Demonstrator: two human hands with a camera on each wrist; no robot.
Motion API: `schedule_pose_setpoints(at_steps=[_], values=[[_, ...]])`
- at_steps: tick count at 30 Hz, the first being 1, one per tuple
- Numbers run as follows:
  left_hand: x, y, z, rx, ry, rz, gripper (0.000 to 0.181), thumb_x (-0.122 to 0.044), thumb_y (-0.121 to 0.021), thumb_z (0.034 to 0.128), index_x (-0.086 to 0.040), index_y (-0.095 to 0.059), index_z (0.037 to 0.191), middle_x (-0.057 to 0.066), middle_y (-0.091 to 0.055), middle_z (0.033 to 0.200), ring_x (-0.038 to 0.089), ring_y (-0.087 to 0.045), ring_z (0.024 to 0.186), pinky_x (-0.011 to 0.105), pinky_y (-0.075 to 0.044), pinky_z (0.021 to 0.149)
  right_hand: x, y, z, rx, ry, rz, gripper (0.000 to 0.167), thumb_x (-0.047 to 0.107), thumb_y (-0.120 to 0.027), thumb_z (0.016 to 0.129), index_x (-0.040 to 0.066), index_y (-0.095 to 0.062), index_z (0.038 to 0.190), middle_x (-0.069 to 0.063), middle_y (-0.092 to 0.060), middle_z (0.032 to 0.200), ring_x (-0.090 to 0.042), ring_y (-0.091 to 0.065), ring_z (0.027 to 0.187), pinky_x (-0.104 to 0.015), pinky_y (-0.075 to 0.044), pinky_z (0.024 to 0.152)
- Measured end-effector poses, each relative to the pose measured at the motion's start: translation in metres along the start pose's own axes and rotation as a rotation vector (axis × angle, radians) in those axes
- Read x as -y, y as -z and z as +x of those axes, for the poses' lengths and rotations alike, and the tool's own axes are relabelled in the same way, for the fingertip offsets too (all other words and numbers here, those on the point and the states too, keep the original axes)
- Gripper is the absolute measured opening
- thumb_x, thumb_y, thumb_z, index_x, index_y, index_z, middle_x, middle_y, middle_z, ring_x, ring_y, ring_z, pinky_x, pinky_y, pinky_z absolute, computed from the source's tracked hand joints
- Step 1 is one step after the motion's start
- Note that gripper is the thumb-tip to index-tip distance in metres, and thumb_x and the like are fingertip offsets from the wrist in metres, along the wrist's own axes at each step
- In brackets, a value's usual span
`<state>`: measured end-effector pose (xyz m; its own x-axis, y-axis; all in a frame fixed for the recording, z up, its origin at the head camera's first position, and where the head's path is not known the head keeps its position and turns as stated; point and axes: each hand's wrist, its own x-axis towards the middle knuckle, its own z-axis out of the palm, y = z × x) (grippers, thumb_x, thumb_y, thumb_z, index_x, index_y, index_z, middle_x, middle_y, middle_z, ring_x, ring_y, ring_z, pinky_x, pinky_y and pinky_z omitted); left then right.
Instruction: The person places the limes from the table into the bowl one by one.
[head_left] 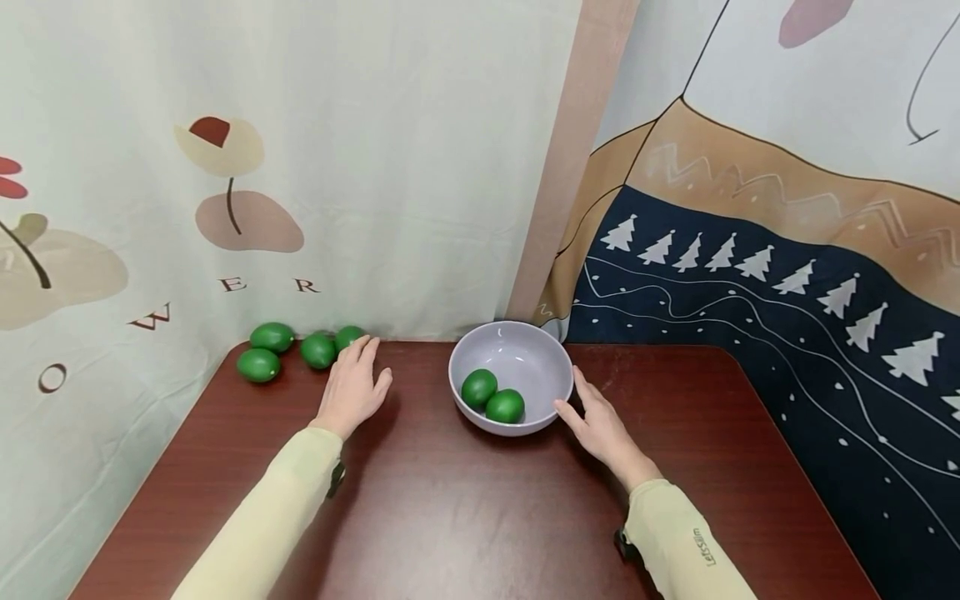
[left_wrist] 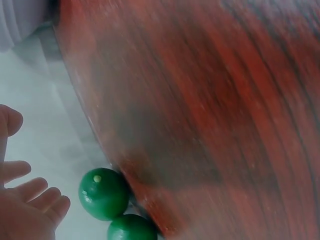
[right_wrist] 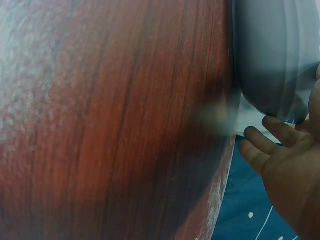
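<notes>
My left hand (head_left: 354,390) hovers with fingers extended beside the limes at the back left. Its fingertips partly cover one lime (head_left: 348,337); another lime (head_left: 318,351) lies just left of it. In the left wrist view, this hand (left_wrist: 30,205) has nothing between thumb and fingers, and a lime (left_wrist: 104,194) is a little apart from it. At the back centre stands a lavender bowl (head_left: 543,367) with two limes inside, one lime (head_left: 479,388) touching the other lime (head_left: 506,406). My right hand (head_left: 602,425) rests against the bowl's right side, fingers fairly straight.
Two more limes, an upper lime (head_left: 272,337) and a lower lime (head_left: 258,365), lie at the table's back left corner. The brown table (head_left: 480,508) ends at a pale printed curtain (head_left: 420,167) behind and a dark-blue tree-patterned cloth (head_left: 787,350) on the right.
</notes>
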<state>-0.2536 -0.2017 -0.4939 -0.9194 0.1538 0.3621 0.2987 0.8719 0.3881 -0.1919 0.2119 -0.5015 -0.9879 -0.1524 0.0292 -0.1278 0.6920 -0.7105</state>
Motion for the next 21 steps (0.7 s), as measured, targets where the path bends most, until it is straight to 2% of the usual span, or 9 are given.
schedule_pose_setpoints(at_steps=[9, 21], values=[[0.013, 0.001, 0.002, 0.042, 0.057, -0.004, 0.061, -0.019, -0.056, 0.1008, 0.010, -0.039, 0.151, 0.034, -0.034, 0.156, 0.054, -0.033, 0.142, 0.065, -0.028, 0.116, -0.001, 0.000, 0.000, -0.004, 0.001, 0.000, 0.080, 0.037, -0.060, 0.105, 0.006, -0.018, 0.165, -0.022, -0.028, 0.166, -0.041, -0.031, 0.152, -0.060, -0.030, 0.119], [0.025, 0.003, 0.002, 0.049, 0.077, -0.008, 0.062, -0.016, -0.058, 0.1001, 0.011, -0.037, 0.152, 0.035, -0.032, 0.156, 0.054, -0.030, 0.143, 0.067, -0.028, 0.115, -0.001, -0.001, 0.001, -0.027, 0.032, -0.032, 0.078, 0.033, -0.060, 0.105, 0.002, -0.020, 0.164, -0.025, -0.029, 0.165, -0.043, -0.031, 0.151, -0.061, -0.030, 0.119]])
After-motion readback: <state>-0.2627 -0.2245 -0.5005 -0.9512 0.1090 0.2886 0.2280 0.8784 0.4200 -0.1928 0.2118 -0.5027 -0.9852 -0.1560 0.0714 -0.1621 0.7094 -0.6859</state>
